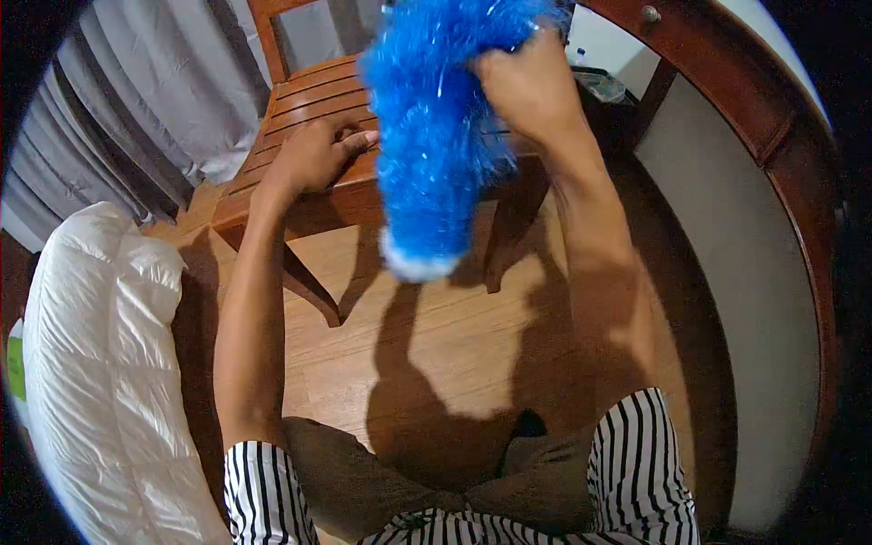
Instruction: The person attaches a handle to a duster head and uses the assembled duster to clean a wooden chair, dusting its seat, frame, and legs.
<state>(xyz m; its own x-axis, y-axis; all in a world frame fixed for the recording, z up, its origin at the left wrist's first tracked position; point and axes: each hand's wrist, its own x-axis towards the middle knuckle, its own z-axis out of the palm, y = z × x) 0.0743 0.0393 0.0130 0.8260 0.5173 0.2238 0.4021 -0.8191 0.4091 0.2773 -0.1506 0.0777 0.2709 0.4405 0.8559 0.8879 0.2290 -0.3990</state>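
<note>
A fluffy, shiny blue duster [427, 136] hangs in front of a wooden chair [313, 95], its white end pointing down and slightly blurred. My right hand [527, 86] is closed around the duster near its upper right part, and the strands hide some of my fingers. The chair has a slatted seat. My left hand [318, 153] rests on that seat near the front edge, thumb stretched out towards the duster. Its other fingers are partly hidden behind the back of the hand and appear loosely bent on the slats.
A white quilted comforter [109, 336] lies at the left, with grey curtains [154, 82] behind it. Dark wooden furniture with a pale panel [736, 254] curves along the right. A small dark stand [604, 91] holds items at the back right. Wooden floor [436, 345] lies below.
</note>
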